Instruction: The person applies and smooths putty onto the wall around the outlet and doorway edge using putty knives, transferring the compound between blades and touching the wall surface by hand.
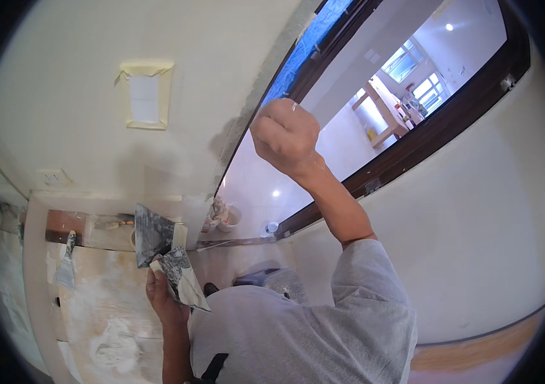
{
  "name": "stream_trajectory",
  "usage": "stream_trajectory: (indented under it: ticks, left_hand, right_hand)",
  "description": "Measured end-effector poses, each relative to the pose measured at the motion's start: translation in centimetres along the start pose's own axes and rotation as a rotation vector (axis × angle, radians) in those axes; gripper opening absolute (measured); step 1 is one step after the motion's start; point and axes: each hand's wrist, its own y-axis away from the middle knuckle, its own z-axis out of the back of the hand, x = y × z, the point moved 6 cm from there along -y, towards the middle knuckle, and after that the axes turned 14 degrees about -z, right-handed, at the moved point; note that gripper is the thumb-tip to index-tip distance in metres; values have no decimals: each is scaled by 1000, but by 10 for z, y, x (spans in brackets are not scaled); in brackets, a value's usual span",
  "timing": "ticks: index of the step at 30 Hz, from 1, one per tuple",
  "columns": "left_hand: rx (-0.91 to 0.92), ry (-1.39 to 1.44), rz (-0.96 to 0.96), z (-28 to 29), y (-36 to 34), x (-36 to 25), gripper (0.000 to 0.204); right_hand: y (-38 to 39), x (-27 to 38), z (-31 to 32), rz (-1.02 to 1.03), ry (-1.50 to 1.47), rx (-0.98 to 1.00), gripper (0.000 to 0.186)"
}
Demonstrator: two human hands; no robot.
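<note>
Scraper blade: metal, dulled by patchy smears. Board: wood, rough with white patches. Shirt: matt cloth. Door frame: smooth, semi-glossy. Wall: smooth, matt. Blue sheeting: crinkled, glossy, probably plastic.

A room under renovation: white-smeared tan board lies at eight o'clock; pale-yellow tape frames a white rectangular panel at ten.

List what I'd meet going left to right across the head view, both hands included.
Loose scraper → left hand holding smeared flat tools → white bucket → right hand, curled into a fist → wooden table seen through the doorway.
</note>
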Motion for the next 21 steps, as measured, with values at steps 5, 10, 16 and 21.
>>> stream_trajectory:
  ticks: [5,10,16,21]
  left_hand:
    - [-36,-33,10,3,-2,3,41]
    - [8,-50,10,5,-3,3,41]
    - [-8,-107,-3,10,-2,3,42]
    - [-7,-89,-22,12,-1,3,40]
  right_hand:
    - [1,7,-8,153,102,284,24]
    - [-2,6,-16,197,110,365,22]
    - [1,3,-26,276,209,453,21]
    - [6,12,-33,371,373,560,19]
